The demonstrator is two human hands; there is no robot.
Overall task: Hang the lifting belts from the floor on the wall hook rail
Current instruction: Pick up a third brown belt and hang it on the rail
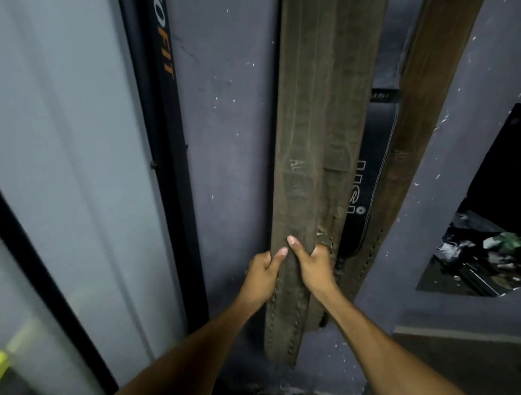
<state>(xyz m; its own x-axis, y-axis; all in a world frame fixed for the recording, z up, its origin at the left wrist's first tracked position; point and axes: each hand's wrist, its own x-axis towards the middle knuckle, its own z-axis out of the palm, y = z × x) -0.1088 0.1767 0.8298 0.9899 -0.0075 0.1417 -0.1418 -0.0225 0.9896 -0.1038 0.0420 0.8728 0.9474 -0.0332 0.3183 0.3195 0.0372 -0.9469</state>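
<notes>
Several lifting belts already hang down the grey wall [226, 137]: an olive-brown belt [308, 140] in the middle, a black belt [372, 160] with white letters just behind it, and a darker brown belt [415, 129] to the right. The hook rail itself is above the picture, so I cannot see if the olive-brown belt sits well on a hook. The floor under the belts is mostly hidden, and I cannot tell if more belts wait there. My judgement is that the task is far along, and this belt is now being settled or straightened. The left hand [261, 274] holds the left edge of the olive-brown belt near its lower part; its fingers [281, 252] are curled around the edge. The right hand [314, 267] holds the right edge at the same height, thumb on the front and the other fingers wrapped behind. The two hands are close together, almost touching, and both clamp on the same belt.
</notes>
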